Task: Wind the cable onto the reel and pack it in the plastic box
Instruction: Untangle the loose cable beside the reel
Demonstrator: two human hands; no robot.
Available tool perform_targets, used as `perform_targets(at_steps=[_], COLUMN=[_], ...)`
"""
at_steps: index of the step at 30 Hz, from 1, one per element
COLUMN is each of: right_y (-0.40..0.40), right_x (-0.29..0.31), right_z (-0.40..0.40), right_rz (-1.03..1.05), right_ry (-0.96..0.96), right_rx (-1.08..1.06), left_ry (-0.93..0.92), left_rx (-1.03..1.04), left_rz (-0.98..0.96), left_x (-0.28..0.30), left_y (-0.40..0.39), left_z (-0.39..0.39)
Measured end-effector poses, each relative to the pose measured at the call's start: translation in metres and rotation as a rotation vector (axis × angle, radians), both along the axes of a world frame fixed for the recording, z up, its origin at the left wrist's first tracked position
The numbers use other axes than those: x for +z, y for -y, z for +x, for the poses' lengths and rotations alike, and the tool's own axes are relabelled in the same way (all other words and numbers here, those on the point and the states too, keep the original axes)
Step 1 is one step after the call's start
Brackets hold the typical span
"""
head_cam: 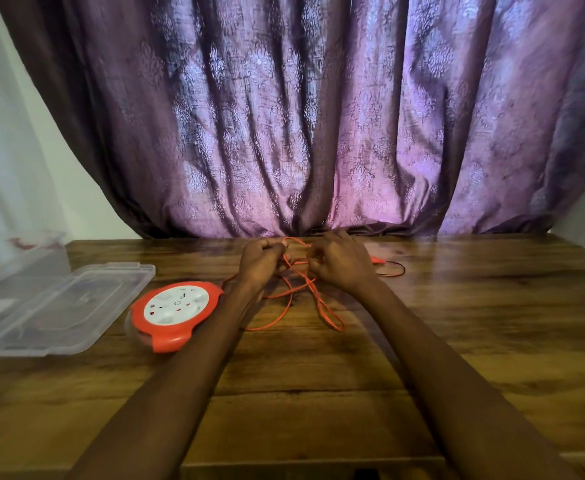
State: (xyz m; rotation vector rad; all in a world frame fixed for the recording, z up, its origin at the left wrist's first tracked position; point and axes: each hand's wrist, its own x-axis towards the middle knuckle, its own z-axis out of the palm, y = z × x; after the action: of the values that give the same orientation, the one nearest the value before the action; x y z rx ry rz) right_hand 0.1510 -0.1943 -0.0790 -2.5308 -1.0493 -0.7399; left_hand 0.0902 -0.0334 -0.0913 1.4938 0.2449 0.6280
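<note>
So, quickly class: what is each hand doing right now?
Left hand: closed, gripping the orange cable.
Right hand: closed, pinching the same cable.

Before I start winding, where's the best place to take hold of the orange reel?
Grip the reel by its orange rim, coming from the near-right side. It lies flat on the table with the white socket face up, so only the rim gives fingers a hold. The plastic box sits close on its left, and the cable leaves from its far-right, probably best kept free.

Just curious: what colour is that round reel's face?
White, inside an orange-red rim, on the reel; the head view shows it.
</note>
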Motion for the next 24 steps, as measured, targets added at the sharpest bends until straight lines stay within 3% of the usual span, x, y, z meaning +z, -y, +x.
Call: perform_targets(at_steps=[2, 6, 8, 12, 16, 19, 21, 24], right_y=[0.003, 0.010, 0.018, 0.030, 0.034, 0.029, 0.025, 0.023], right_x=[0.003, 0.011, 0.015, 0.021, 0.021, 0.020, 0.020, 0.018], right_z=[0.002, 0.006, 0.008, 0.009, 0.012, 0.013, 0.014, 0.017], right_rz=[0.200, 0.730, 0.853, 0.991, 1.020, 0.985, 0.967, 0.902], right_ry=[-0.131, -0.646, -0.703, -0.801, -0.961, -1.083, -1.131, -1.133], right_rx=[0.016, 0.271, 0.321, 0.301, 0.308, 0.385, 0.438, 0.453], left_ry=[-0.034, -0.131, -0.153, -0.169, -0.077, 0.003, 0.029, 0.080], left_rx=[0.066, 0.161, 0.191, 0.236, 0.297, 0.187, 0.094, 0.031], left_rz=[0.057, 0.156, 0.178, 0.222, 0.686, 0.991, 0.971, 0.743], left_x=[-0.004, -0.011, -0.012, -0.011, -0.015, -0.013, -0.010, -0.002], left_y=[-0.004, -0.014, -0.015, -0.015, -0.020, -0.016, -0.008, 0.004], left_z=[0.003, 0.010, 0.010, 0.007, 0.004, 0.007, 0.010, 0.011])
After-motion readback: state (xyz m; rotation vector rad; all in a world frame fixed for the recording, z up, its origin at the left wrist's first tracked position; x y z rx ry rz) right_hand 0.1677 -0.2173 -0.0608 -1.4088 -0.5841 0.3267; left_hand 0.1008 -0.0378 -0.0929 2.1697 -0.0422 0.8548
